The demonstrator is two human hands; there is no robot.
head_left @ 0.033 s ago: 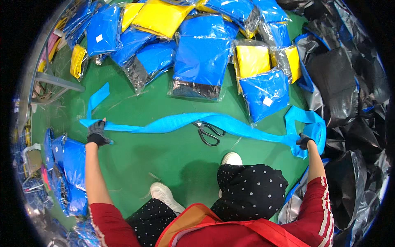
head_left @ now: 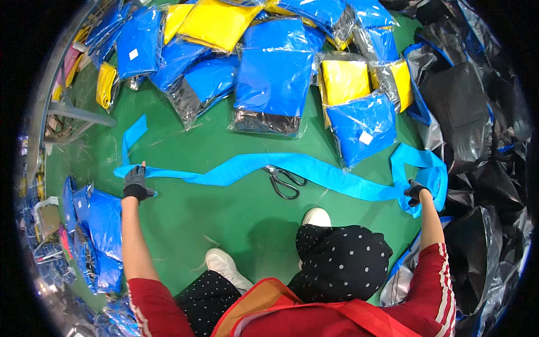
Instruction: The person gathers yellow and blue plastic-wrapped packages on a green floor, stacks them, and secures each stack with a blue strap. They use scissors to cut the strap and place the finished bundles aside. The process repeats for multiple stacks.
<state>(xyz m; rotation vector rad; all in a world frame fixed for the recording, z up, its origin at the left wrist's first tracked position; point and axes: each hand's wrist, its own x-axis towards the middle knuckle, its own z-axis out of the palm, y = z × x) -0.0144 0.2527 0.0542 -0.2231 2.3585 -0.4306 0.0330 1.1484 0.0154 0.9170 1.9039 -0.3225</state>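
Observation:
A long light-blue fabric strip [head_left: 314, 169] stretches across the green floor in front of me, twisted in its middle. At its left part my left hand [head_left: 135, 184], in a dark fingerless glove, is closed on the strip; a free tail angles up beyond it. My right hand [head_left: 414, 191], also gloved, grips the strip at the far right, beside loose loops of the same strip [head_left: 439, 177]. Black-handled scissors [head_left: 284, 182] lie on the floor, their blades partly under the strip's middle. The fingertips of my right hand are mostly hidden.
Plastic-wrapped blue packets [head_left: 273, 73] and yellow packets [head_left: 345, 81] lie piled along the far side. Black sheeting [head_left: 457, 106] is heaped on the right. More blue packets [head_left: 104, 230] lie to my left, near a metal frame leg [head_left: 84, 114]. My white shoes [head_left: 224, 264] rest on the floor.
My left hand has shifted slightly to the right with the strip. The strip's middle hangs a little slacker and its folds look sharper. My right hand is nearly unmoved.

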